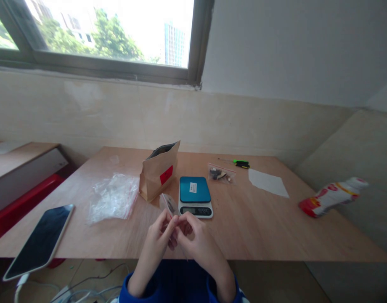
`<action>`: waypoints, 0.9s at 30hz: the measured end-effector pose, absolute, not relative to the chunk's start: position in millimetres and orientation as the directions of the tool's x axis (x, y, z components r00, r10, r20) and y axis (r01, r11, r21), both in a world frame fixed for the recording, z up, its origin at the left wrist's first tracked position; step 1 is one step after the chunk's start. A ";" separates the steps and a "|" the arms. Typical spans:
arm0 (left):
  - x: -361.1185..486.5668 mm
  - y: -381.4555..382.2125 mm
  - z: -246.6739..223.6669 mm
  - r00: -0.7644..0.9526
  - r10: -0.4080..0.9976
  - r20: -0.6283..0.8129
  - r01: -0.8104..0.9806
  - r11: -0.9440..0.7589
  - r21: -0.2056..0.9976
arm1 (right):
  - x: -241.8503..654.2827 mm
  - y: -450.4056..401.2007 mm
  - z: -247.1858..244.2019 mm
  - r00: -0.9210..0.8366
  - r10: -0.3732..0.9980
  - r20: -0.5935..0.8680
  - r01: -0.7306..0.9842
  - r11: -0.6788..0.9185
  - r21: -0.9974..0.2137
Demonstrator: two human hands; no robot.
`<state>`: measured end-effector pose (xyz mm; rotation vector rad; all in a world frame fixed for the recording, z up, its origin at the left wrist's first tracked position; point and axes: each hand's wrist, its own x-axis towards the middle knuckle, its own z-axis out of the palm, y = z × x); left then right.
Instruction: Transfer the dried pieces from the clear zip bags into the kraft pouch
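My left hand (pixel 160 230) and my right hand (pixel 193 232) meet near the table's front edge, fingers pinched together on a small clear bag (pixel 168 203) with something dark inside. The bag's upper part sticks up from the fingers, just left of a white digital scale (pixel 196 210) with a blue-green top plate. Behind the bag stands a brown paper pouch (pixel 156 173) with a red label, its top open. To the left lies a heap of clear plastic bags (pixel 114 198). Another small zip bag (pixel 221 174) with dark and pale pieces lies behind the scale, to its right.
A tablet (pixel 40 240) with a cable overhangs the table's front left edge. At the back right lie a green and black screwdriver (pixel 241 163) and white paper (pixel 268 182). A red and white bottle (pixel 332 196) is at the far right.
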<state>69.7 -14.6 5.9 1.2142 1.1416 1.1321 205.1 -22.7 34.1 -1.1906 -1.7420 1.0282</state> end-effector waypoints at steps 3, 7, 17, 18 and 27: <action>66.9 -15.7 3.5 0.132 0.991 -0.029 0.014 0.028 1.000 | 206.6 -21.1 34.5 -0.237 0.958 0.162 0.350 0.239 -0.906; 64.1 -17.0 5.3 0.163 0.986 -0.025 0.034 0.019 0.999 | 208.5 -19.7 35.9 -0.202 0.959 0.200 0.392 0.267 -0.880; 63.0 -24.5 21.2 0.290 0.955 0.059 0.114 -0.096 0.989 | 222.8 -11.2 26.2 0.012 0.936 0.352 0.415 0.315 -0.854; 61.9 -25.7 22.6 0.323 0.945 0.054 0.113 -0.095 0.989 | 226.8 -10.5 25.2 0.064 0.932 0.357 0.418 0.300 -0.857; 66.4 -27.1 25.5 0.283 0.958 0.037 0.068 -0.059 0.996 | 225.5 -19.3 39.6 -0.062 0.903 0.424 0.403 0.411 -0.817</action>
